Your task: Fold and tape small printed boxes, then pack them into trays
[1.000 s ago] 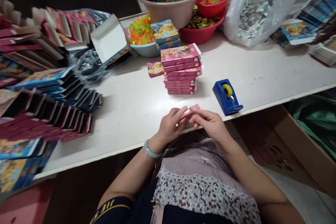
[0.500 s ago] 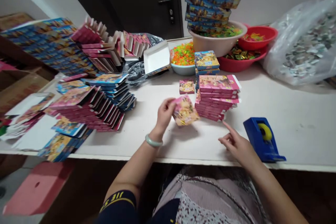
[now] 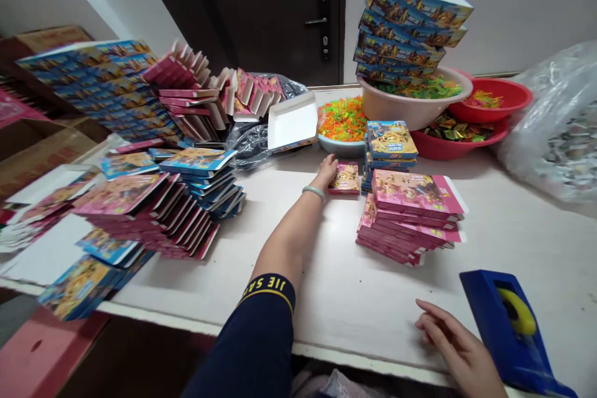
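Observation:
My left hand reaches across the table, a pale green bangle on its wrist. Its fingers are closed at the left edge of a flat pink printed box, which lies face up; the fingertips are partly hidden. Directly right of that box stands a short stack of blue boxes. A stack of larger pink boxes, some with end flaps sticking out, sits nearer to me. My right hand rests low by the table's front edge, fingers loosely extended and holding nothing. Beside it is a blue tape dispenser with a yellow core.
More pink boxes and blue boxes are piled on the left. At the back stand an open white-lined tray, a bowl of small orange and green pieces, a pale basin, red basins and a clear plastic bag.
My left hand has carried a pink box forward to the spot beside the blue stack. My right hand has drawn back from the larger pink stack toward the front edge. The view has shifted.

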The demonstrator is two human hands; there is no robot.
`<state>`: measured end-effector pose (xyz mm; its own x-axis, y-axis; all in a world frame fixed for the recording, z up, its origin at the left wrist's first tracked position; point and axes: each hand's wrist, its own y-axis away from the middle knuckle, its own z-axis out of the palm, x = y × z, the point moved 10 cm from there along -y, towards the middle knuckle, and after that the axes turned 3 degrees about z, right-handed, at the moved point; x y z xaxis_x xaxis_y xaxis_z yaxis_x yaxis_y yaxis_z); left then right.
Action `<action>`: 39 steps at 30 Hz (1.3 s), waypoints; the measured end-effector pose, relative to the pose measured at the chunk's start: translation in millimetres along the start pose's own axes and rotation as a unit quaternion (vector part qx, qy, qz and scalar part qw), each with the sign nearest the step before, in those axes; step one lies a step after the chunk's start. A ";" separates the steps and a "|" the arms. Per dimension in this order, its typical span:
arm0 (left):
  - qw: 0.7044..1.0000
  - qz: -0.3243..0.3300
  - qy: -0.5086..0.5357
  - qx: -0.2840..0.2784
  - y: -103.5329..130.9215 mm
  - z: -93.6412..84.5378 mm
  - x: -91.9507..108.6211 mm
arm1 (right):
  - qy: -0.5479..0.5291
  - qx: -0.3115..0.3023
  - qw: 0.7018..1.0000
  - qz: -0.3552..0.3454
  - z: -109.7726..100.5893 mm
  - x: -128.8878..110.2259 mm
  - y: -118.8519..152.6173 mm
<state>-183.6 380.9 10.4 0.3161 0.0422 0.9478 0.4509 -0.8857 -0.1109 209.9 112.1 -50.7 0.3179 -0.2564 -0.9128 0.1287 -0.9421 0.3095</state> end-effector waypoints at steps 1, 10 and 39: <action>1.000 0.000 -0.004 0.017 3.0 -7.8 4.8 | -0.006 0.007 1.000 0.004 -2.0 2.5 -2.3; 0.794 0.532 -0.228 -0.188 187.6 65.6 198.1 | -0.063 0.009 0.994 -0.092 16.7 -63.9 -16.3; 0.960 0.223 0.060 -0.156 340.5 -22.0 68.2 | 0.085 0.043 0.933 -0.346 13.5 -103.2 26.7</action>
<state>-27.0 72.0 43.8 0.3126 -0.4101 0.8568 0.0150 -0.8998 -0.4361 167.9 110.4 48.1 0.3317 0.4513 -0.8284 0.2851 -0.8851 -0.3679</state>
